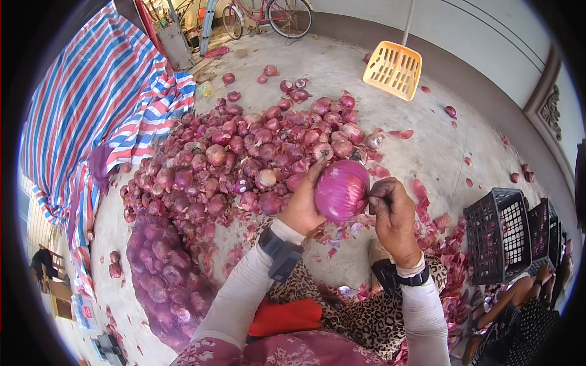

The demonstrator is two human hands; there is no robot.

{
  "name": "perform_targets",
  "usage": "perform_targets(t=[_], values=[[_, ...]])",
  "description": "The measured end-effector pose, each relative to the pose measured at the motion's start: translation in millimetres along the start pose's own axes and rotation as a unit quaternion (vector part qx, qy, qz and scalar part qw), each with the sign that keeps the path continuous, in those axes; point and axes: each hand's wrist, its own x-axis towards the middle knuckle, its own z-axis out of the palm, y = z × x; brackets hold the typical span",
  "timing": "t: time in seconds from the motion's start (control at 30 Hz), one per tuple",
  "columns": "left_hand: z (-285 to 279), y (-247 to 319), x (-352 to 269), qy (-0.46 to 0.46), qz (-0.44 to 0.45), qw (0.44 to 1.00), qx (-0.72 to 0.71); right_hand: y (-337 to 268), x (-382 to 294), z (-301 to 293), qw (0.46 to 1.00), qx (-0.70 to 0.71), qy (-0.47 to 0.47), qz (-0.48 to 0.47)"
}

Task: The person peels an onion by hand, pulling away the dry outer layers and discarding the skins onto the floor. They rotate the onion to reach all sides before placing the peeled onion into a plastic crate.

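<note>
A large, smooth red onion [342,190] rests in my left hand [303,201], whose fingers curl around its left side. At the onion's right end, my right hand [394,215] has its thumb and forefinger pinched together, close against the onion's tip; whether a bit of skin or root lies between them cannot be told. Beyond my hands spreads a big heap of red onions [256,146] on the concrete floor, with loose skins among them. A purple mesh sack full of onions [160,279] stands to the left of my left forearm.
Black plastic crates [485,238] stand at the right, near a seated person [517,306]. Peeled skins [451,274] litter the floor. A striped tarpaulin [100,87] lies at the upper left. A yellow slotted scoop [393,68] on a pole and a bicycle [289,16] are by the wall.
</note>
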Motion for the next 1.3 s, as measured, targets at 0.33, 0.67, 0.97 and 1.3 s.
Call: perform_targets(t=[0.33, 0.67, 0.97, 1.3], values=[[-39.5, -0.9, 18.6, -0.119, -0.123, 0.968, -0.186, -9.7, 4.7, 5.8, 0.999, 0.045, 0.008, 0.028], [-38.2, -8.9, 25.5, -0.112, -0.101, 0.973, -0.175, -6.9, 2.4, -1.3, 0.994, -0.061, -0.052, -0.072], [-45.4, -9.7, 29.0, -0.072, -0.078, 0.975, -0.196, 1.9, 1.3, -15.2, 0.970, -0.049, -0.213, -0.103], [-46.4, -18.2, 33.4, -0.065, -0.100, 0.977, -0.175, -9.1, 5.0, 1.9, 1.000, 0.008, -0.015, 0.009]])
